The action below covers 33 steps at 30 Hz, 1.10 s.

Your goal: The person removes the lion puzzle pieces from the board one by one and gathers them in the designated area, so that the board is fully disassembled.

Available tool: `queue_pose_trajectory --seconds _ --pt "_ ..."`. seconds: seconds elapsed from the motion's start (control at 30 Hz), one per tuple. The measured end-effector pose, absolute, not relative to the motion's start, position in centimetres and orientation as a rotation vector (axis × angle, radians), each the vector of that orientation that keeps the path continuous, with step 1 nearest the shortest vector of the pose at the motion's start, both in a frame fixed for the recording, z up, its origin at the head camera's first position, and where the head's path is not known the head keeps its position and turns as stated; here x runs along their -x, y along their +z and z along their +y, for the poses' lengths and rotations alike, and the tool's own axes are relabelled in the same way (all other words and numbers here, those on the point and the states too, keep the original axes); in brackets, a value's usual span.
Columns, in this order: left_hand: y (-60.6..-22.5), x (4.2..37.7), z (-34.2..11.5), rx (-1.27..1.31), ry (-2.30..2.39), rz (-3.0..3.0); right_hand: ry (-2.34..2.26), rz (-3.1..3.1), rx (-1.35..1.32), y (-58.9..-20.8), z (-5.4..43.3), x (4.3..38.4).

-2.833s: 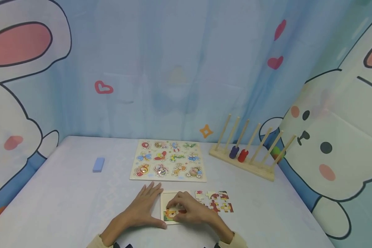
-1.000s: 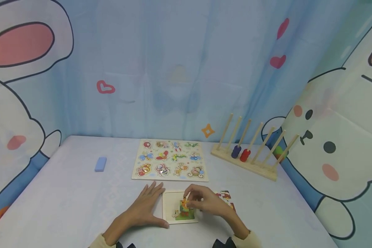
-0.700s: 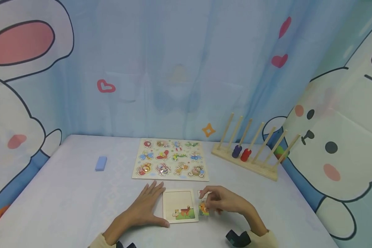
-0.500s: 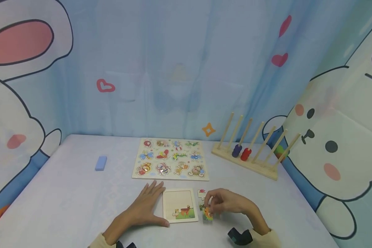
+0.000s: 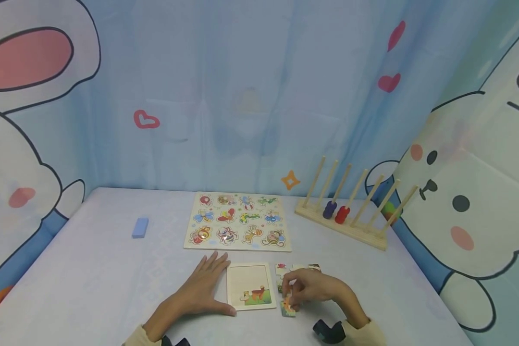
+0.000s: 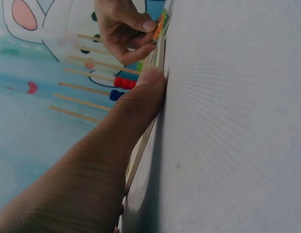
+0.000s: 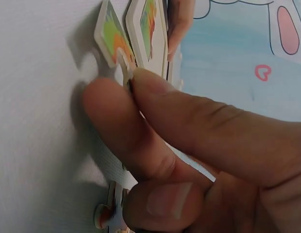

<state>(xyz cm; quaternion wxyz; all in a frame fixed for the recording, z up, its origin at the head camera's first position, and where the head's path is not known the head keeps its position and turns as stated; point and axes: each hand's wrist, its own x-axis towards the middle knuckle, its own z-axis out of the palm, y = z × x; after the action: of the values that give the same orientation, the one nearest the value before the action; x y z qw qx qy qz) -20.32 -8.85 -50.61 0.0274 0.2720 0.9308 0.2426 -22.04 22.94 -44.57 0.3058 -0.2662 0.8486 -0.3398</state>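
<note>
A square wooden puzzle tray (image 5: 246, 276) lies before me, with joined animal-picture pieces (image 5: 258, 295) in its lower right part. My left hand (image 5: 201, 290) lies spread along the tray's left side, its thumb (image 6: 145, 92) at the tray's near edge in the left wrist view. To the right of the tray, my right hand (image 5: 313, 288) pinches a green and orange jigsaw piece (image 7: 113, 36) between thumb and finger. That piece is tilted and just off the cloth in the right wrist view. Loose jigsaw pieces (image 5: 281, 270) lie beyond the right hand, which partly hides them.
Behind the tray lies a wooden board with insect and animal pictures (image 5: 238, 221). A pegged wooden stand (image 5: 341, 229) with blue and red beads is at the back right. A blue block (image 5: 140, 228) sits at the left. A printed curtain (image 5: 242, 120) closes off the back.
The right hand has moved from over the tray to its right, carrying the pinched jigsaw piece, then slightly nearer to me. Pieces in the tray now sit at its lower right. The left hand stays put.
</note>
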Motion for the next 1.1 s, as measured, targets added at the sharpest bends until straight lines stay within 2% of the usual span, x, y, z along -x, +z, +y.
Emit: queue_pose_trajectory --seconds 0.57,0.97,1.1 --pt "-50.4 20.2 -8.8 -0.825 0.755 2.875 -0.917 2.343 0.624 -44.6 22.9 22.4" --pt "-50.3 20.1 -8.7 -0.817 0.749 2.868 -1.023 2.564 0.969 -46.0 18.3 21.8" --pt "-50.3 20.1 -8.7 -0.815 0.741 2.869 -0.965 2.587 0.979 -46.5 17.6 21.6"
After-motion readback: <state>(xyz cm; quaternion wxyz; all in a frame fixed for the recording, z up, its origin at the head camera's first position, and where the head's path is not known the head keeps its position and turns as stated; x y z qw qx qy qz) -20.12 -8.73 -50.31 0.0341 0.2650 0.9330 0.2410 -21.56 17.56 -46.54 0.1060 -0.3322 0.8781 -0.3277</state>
